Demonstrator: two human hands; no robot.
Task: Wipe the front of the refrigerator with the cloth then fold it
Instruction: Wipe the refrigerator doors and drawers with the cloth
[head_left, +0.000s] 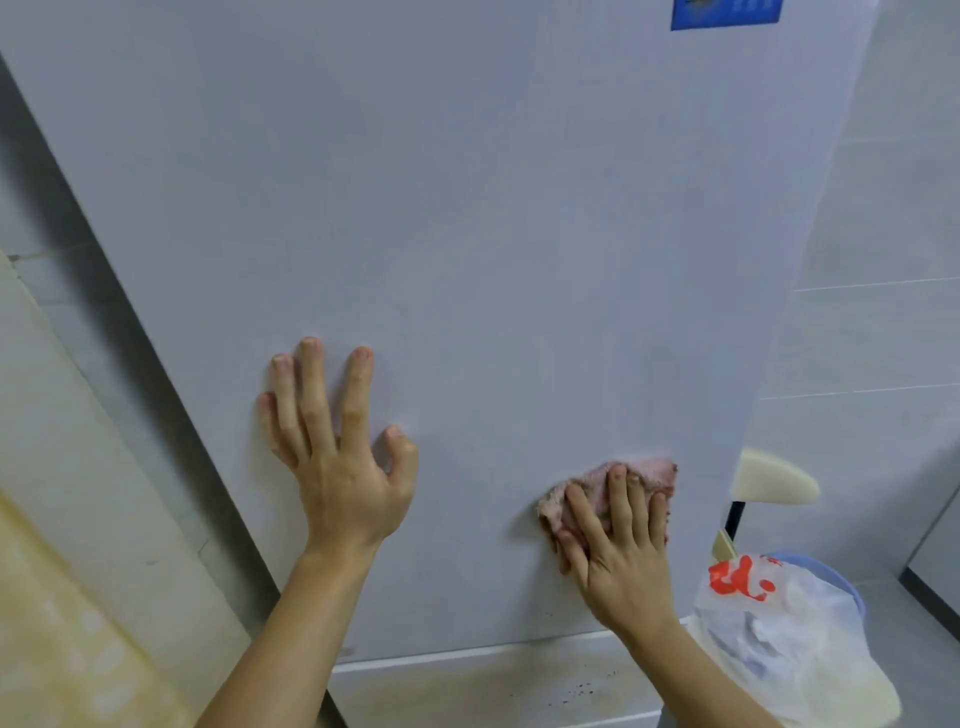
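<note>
Your left hand (337, 457) lies flat against the white refrigerator door (467, 234), fingers spread and holding nothing. Your right hand (618, 540) presses the pink cloth (644, 475) against the lower right part of the same door, fingers close together and laid over it; the cloth is bunched and shows above and left of the fingers. A blue sticker (724, 13) sits at the door's top edge. Right of the refrigerator, a white plastic bag with red print (769, 623) lines a blue bin (852, 597) on the floor. A pale foam piece (774, 480) projects just beside the door's right edge.
</note>
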